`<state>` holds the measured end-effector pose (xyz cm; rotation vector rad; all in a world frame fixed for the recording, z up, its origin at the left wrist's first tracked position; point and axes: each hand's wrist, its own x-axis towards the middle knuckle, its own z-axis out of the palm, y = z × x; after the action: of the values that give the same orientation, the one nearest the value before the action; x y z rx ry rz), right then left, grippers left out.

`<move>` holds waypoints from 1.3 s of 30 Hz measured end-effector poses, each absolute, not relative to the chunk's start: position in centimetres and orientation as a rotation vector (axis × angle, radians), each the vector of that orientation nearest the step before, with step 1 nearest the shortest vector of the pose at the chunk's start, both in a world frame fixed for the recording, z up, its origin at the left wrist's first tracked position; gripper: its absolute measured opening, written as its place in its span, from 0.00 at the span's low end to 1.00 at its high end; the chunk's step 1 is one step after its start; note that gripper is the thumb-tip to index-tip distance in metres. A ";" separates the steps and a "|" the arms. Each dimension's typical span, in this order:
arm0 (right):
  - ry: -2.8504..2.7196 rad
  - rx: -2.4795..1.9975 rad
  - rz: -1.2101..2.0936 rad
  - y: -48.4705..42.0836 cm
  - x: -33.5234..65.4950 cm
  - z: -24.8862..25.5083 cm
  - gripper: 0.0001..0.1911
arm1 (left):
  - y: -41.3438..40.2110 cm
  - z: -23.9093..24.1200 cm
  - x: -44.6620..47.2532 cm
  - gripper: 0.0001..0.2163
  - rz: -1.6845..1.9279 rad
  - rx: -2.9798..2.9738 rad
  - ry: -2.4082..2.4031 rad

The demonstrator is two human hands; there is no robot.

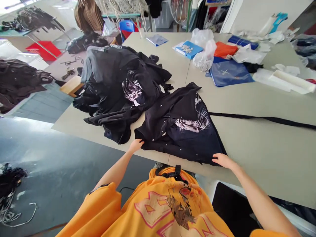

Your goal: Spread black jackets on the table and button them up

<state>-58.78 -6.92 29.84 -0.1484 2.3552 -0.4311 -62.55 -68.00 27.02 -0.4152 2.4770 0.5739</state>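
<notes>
A black button-up shirt (pixel 170 108) with a big-cat print lies spread on the table's near edge, its snaps running along the side closest to me. My left hand (pixel 136 144) is closed on the shirt at its collar end. At the opposite end, the fingers of my right hand (pixel 224 160) pinch the hem corner. Both hands rest low at the table edge. To the left, a heap of black garments (pixel 111 75) is piled high, another cat print showing among its folds. A grey piece of cloth (pixel 93 64) lies on top of the heap.
A long black strip (pixel 261 118) stretches right from the shirt across the table (pixel 259 148). Farther back lie a blue box (pixel 189 49) with small pale pieces, clear plastic bags (pixel 203 49), an orange bundle (pixel 225 49), blue packets (pixel 230 72) and a white roll (pixel 293 81).
</notes>
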 end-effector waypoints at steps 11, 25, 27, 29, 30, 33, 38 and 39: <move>3.008 -0.229 -0.010 -0.4 -61.3 34.4 0.17 | -66.8 25.7 -61.5 0.15 0.702 -0.499 2.414; 3.363 0.017 -0.082 -5.4 -62.2 30.9 0.16 | -64.5 28.9 -63.4 0.12 0.599 -0.544 2.571; 3.240 -0.115 -0.359 -10.4 -62.9 30.5 0.16 | -62.2 29.9 -65.0 0.10 0.698 -0.425 2.752; 3.043 -0.318 -0.597 -16.4 -63.4 29.9 0.15 | -59.2 30.2 -66.8 0.09 0.867 -0.273 2.777; 2.944 -0.390 -0.686 -19.4 -63.5 29.6 0.16 | -57.6 30.1 -67.7 0.10 0.925 -0.232 2.713; 2.719 -0.491 -0.765 -27.2 -63.5 28.6 0.15 | -53.6 28.9 -70.4 0.15 0.919 -0.264 2.525; 2.457 -0.243 -1.216 -31.7 -64.3 28.0 0.12 | -51.3 27.3 -71.5 0.15 0.922 -0.321 2.631; 2.344 -0.021 -1.420 -31.3 -65.0 28.0 0.11 | -51.3 27.2 -71.0 0.15 0.954 -0.261 2.699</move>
<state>-65.03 -31.28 27.99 -0.0206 2.3444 -1.4195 -70.96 -51.25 27.16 -0.2608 2.6992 0.9537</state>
